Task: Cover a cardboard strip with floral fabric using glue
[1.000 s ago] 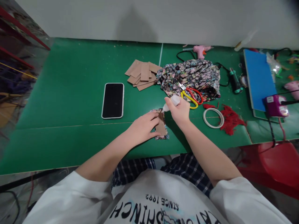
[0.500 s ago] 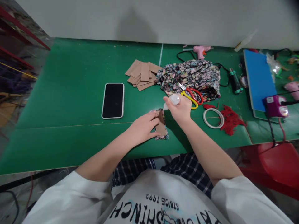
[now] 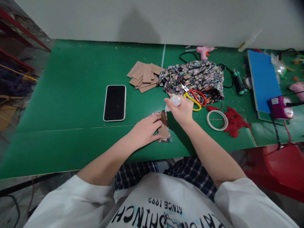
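A small brown cardboard piece (image 3: 164,128) lies on the green table, with floral fabric (image 3: 169,138) showing around its edges. My left hand (image 3: 148,128) holds it down from the left, thumb at the near end and fingers at the far end. In my right hand (image 3: 184,110) is a small translucent white squeeze bottle (image 3: 175,101), fingers wrapped round it. Its nozzle points down and left at the far right corner of the piece; whether it touches is too small to tell. Scissors (image 3: 195,97) with red and yellow handles lie just beyond my right hand, partly on a bunched floral cloth (image 3: 199,74).
Cardboard strips (image 3: 143,76) are piled beyond my hands. A phone (image 3: 115,103) lies to the left. On the right are a tape roll (image 3: 208,120), red threads (image 3: 234,123), a blue board (image 3: 263,79) and a purple device (image 3: 280,107). A pink glue gun (image 3: 203,52) lies at the back.
My right hand has shifted slightly left with the squeeze bottle, along the far edge of the cardboard piece. My left hand stays in place.
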`<state>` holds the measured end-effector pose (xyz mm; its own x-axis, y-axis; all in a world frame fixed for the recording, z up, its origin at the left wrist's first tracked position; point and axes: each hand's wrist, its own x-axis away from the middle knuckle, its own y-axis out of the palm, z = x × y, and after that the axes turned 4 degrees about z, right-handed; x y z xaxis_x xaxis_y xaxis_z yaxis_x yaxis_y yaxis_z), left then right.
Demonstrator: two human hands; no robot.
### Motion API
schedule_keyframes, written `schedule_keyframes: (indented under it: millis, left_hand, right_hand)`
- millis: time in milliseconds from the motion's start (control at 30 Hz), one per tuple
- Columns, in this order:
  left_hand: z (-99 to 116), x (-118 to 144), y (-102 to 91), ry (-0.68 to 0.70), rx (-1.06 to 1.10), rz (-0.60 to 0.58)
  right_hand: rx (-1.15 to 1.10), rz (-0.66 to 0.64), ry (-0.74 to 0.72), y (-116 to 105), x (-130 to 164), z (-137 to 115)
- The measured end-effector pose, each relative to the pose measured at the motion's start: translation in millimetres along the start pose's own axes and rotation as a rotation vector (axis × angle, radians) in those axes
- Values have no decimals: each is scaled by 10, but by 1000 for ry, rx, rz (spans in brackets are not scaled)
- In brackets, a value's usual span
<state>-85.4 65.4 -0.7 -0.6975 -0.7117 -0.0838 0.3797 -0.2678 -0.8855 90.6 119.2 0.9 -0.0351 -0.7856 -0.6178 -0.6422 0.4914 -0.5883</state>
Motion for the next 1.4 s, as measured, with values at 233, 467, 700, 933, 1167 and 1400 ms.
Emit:
schedule_keyframes:
  millis: [233,467,700,933,1167,1400]
  left_hand:
    - [-2,-12,4,-8,2,-11]
    - [-1,-7,3,2,-12,-9]
    - [-3,2,17,10,-12,13]
    - [0,-5,9,8,-19,2]
    - [-3,-4,19,7,-27,1]
    - [-3,-1,19,6,-11,10]
  right_hand:
    - [17,3,-35,72,-1,21]
    - [-19,45,-13,-50,-20,-30]
    - [-10,-24,-23,-112,94,-50]
    - [-10,-5,-66,-123,122,-50]
    - [-26,-18,-78,-197,212,-73]
    - [-24,-52,-25,-265,289,-89]
